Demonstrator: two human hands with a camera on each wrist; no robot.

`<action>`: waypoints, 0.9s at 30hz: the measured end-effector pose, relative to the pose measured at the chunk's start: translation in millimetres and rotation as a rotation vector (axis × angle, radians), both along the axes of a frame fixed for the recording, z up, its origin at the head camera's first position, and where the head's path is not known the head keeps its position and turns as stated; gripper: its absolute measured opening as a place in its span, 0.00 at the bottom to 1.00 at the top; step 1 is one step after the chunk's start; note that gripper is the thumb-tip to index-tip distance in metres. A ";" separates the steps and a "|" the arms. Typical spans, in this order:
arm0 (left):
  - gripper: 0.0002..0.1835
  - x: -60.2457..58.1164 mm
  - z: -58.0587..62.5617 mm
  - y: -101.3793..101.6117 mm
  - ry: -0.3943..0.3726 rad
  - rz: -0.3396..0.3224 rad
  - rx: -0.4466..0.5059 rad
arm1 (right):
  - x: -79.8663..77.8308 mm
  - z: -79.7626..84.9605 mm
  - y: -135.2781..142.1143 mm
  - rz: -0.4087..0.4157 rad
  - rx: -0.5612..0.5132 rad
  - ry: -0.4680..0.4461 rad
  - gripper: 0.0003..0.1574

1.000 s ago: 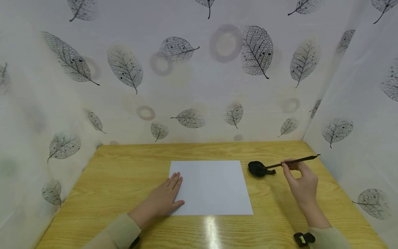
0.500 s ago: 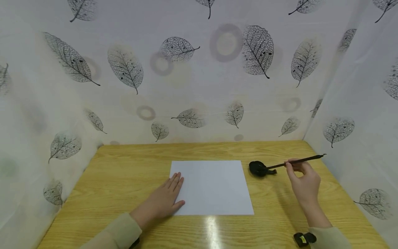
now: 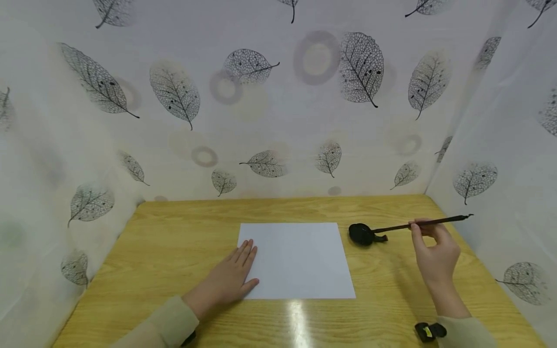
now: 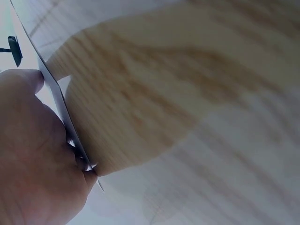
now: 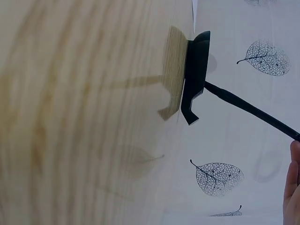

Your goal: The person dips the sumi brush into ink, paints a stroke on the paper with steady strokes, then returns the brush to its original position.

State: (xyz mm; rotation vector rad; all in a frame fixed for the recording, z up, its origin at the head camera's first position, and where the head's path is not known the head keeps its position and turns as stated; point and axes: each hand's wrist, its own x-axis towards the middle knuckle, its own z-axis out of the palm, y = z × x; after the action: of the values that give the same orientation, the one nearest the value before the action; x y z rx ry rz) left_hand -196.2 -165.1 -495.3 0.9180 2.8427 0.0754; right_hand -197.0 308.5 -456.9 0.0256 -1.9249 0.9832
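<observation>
My left hand [image 3: 228, 275] lies with fairly straight fingers over the left edge of a white sheet of paper [image 3: 300, 261]; in the left wrist view the hand [image 4: 37, 145] is beside the sheet's edge. Between thumb and fingers, my right hand [image 3: 436, 251] pinches a dark writing brush [image 3: 435, 222] by the middle of its handle. The brush slants down leftward, its lower end at the right rim of a small black ink dish [image 3: 360, 234] with a stubby stem. In the right wrist view the brush [image 5: 253, 110] meets the rim of the dish [image 5: 197, 65]; its bristles are hidden.
The wood-grained table [image 3: 183, 227] reaches back to pale hanging sheets [image 3: 270, 121] printed with leaves, which also stand at the left and right sides. A black strap device [image 3: 430, 332] sits at the right sleeve.
My right hand has drawn to the right with the brush, whose lower end moved from inside the dish to its right rim. The left hand and paper stay put.
</observation>
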 end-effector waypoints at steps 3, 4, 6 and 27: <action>0.45 0.6 0.7 -0.1 -0.006 -0.002 0.012 | 2.8 2.1 0.3 -0.004 0.011 -0.021 0.09; 0.45 0.8 0.8 0.0 -0.003 -0.002 0.005 | 3.7 3.0 0.6 -0.004 0.013 -0.028 0.09; 0.45 1.4 2.2 0.8 -0.009 0.001 -0.001 | 5.0 4.4 1.5 -0.013 0.022 -0.043 0.09; 0.43 2.7 12.7 2.8 -0.022 -0.006 -0.005 | 7.8 17.8 8.9 -0.051 0.035 -0.021 0.07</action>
State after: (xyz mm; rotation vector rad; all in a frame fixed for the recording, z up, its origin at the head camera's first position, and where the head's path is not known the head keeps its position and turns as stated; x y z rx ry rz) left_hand -193.5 -162.3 -482.7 0.9194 2.8180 0.0767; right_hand -189.1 317.4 -439.2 -0.0136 -1.9523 0.9198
